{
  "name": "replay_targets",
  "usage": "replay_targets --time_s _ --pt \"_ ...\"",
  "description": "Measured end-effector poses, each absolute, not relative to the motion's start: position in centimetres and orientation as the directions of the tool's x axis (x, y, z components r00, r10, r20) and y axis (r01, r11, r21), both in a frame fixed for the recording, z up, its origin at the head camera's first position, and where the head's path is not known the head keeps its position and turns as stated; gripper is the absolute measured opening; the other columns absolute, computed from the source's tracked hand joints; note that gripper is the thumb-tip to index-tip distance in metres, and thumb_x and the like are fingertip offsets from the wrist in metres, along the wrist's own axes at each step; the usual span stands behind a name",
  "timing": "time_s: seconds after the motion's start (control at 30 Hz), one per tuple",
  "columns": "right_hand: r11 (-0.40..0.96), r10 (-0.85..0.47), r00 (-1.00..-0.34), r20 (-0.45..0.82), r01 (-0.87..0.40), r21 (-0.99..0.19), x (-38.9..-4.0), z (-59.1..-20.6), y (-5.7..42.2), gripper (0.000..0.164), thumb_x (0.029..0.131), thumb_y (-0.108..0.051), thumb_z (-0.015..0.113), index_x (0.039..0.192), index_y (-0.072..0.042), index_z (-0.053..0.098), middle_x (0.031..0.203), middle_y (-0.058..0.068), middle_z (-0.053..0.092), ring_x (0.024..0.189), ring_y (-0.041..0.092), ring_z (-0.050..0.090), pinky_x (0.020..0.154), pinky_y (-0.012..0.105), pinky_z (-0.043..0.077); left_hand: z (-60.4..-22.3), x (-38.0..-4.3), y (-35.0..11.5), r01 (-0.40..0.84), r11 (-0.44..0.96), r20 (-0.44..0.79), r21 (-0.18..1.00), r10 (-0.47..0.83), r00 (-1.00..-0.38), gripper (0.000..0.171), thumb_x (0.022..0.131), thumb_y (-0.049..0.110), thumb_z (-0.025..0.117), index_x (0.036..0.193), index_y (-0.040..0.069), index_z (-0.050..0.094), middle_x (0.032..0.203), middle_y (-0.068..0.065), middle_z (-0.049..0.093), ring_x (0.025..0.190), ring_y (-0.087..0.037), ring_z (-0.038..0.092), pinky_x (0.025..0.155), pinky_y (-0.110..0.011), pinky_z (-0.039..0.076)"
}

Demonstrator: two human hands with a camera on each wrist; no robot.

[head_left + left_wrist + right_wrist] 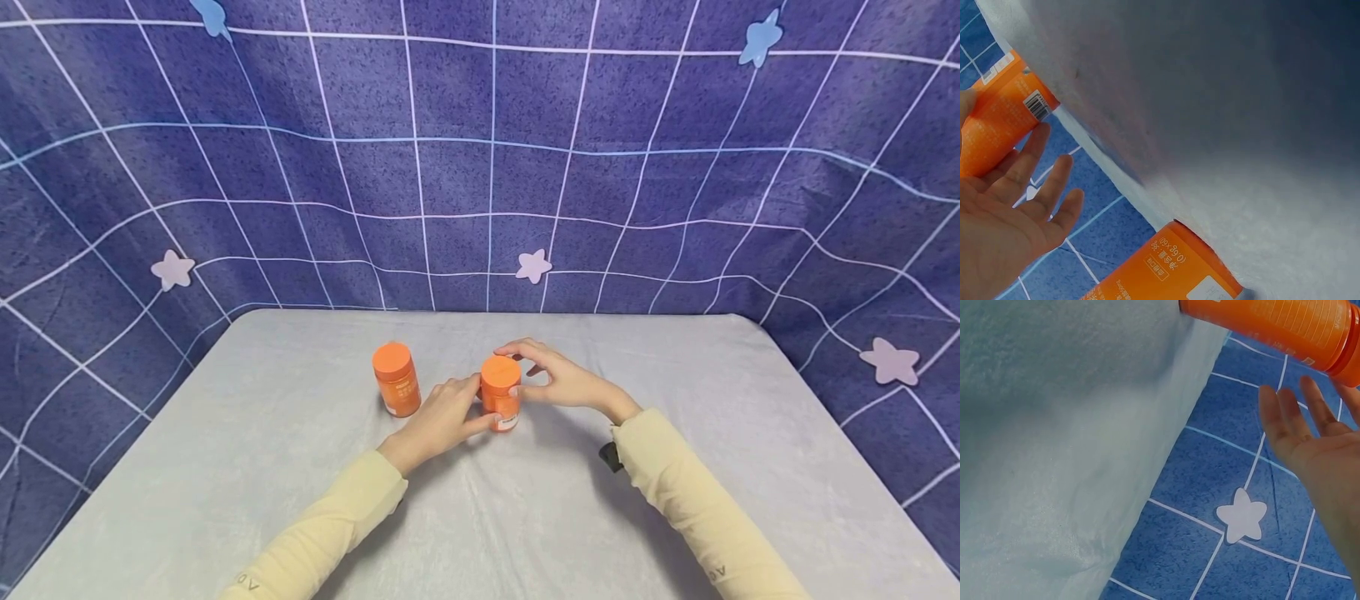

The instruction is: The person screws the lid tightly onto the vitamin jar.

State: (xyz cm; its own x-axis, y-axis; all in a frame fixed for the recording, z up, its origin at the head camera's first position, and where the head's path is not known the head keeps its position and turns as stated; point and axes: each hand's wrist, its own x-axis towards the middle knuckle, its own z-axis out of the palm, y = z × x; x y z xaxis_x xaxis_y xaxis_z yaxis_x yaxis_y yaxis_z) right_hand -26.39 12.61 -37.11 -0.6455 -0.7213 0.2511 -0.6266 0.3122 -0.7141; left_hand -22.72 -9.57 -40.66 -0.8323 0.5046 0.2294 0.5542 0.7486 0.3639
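Note:
An orange plastic bottle (pixel 501 403) with a flat orange screw lid (pixel 500 372) stands upright on the grey-covered table. My left hand (pixel 441 414) holds its body from the left, thumb on the near side. From the right, my right hand (pixel 561 379) has thumb and index finger at opposite sides of the lid. The left wrist view shows the held bottle (pixel 997 128) with a barcode on its label. In the right wrist view, the remaining fingers of the right hand (pixel 1335 456) spread away from the bottle (pixel 1272 325).
A second orange bottle (pixel 401 394), its lid on, stands upright to the left, close to my left hand. Behind the table (pixel 247 417) hangs a blue grid-patterned curtain (pixel 450 183) with star shapes. A dark wrist strap piece (pixel 611 456) shows under my right sleeve.

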Motion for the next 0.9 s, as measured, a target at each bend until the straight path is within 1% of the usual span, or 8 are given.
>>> replay_targets --time_s 0.17,0.33,0.43,0.67,0.77,0.9 --pt "0.308 -0.729 -0.637 0.249 -0.631 -0.712 -26.4 -37.0 12.6 0.051 0.083 -0.009 0.062 0.131 -0.009 0.044 0.131 0.007 0.047 0.119 0.023 0.044 0.089 0.048 0.044 -40.7 -22.7 -9.6 0.556 0.744 0.235 0.370 0.504 -0.831 0.051 0.083 0.041 0.063 0.121 0.011 0.049 0.102 -0.003 0.065 0.096 -0.023 0.060 0.084 -0.042 0.045" --pt "0.307 -0.719 -0.645 0.259 -0.629 -0.714 -26.4 -37.2 12.7 0.049 0.082 -0.008 0.062 0.129 -0.010 0.046 0.129 0.007 0.048 0.118 0.023 0.045 0.089 0.048 0.044 -40.8 -22.8 -9.6 0.554 0.745 0.234 0.373 0.502 -0.833 0.052 0.083 0.042 0.062 0.122 0.011 0.048 0.103 -0.002 0.064 0.096 -0.022 0.060 0.085 -0.041 0.045" --pt "0.313 -0.699 -0.662 0.271 -0.624 -0.716 -26.2 -37.2 12.6 0.048 0.081 -0.008 0.063 0.126 -0.010 0.048 0.126 0.007 0.049 0.116 0.023 0.046 0.089 0.048 0.044 -40.8 -22.8 -9.6 0.553 0.748 0.237 0.367 0.500 -0.833 0.053 0.083 0.043 0.062 0.122 0.011 0.048 0.103 -0.001 0.064 0.096 -0.022 0.059 0.085 -0.040 0.045" --pt "0.361 -0.624 -0.723 0.298 -0.604 -0.710 -25.6 -37.4 12.2 0.045 0.078 -0.016 0.070 0.118 -0.009 0.050 0.119 0.005 0.052 0.111 0.022 0.047 0.087 0.047 0.043 -40.8 -22.8 -9.6 0.550 0.753 0.233 0.362 0.498 -0.835 0.053 0.083 0.043 0.062 0.122 0.011 0.048 0.103 -0.001 0.064 0.094 -0.022 0.059 0.084 -0.040 0.045" --pt "0.379 -0.597 -0.737 0.315 -0.606 -0.699 -25.5 -37.5 11.9 0.045 0.076 -0.017 0.072 0.114 -0.008 0.051 0.116 0.005 0.053 0.109 0.023 0.046 0.086 0.046 0.043 -40.7 -22.7 -9.6 0.552 0.752 0.234 0.361 0.500 -0.834 0.050 0.083 0.043 0.062 0.119 0.011 0.049 0.101 -0.001 0.064 0.093 -0.022 0.059 0.083 -0.041 0.045" --pt "0.391 -0.575 -0.747 0.333 -0.609 -0.690 -25.4 -37.7 11.7 0.044 0.075 -0.016 0.073 0.112 -0.007 0.050 0.112 0.006 0.054 0.109 0.028 0.046 0.085 0.047 0.042 -40.7 -22.7 -9.6 0.553 0.753 0.235 0.357 0.501 -0.833 0.047 0.083 0.044 0.062 0.115 0.011 0.050 0.099 -0.002 0.064 0.092 -0.021 0.059 0.082 -0.041 0.045"
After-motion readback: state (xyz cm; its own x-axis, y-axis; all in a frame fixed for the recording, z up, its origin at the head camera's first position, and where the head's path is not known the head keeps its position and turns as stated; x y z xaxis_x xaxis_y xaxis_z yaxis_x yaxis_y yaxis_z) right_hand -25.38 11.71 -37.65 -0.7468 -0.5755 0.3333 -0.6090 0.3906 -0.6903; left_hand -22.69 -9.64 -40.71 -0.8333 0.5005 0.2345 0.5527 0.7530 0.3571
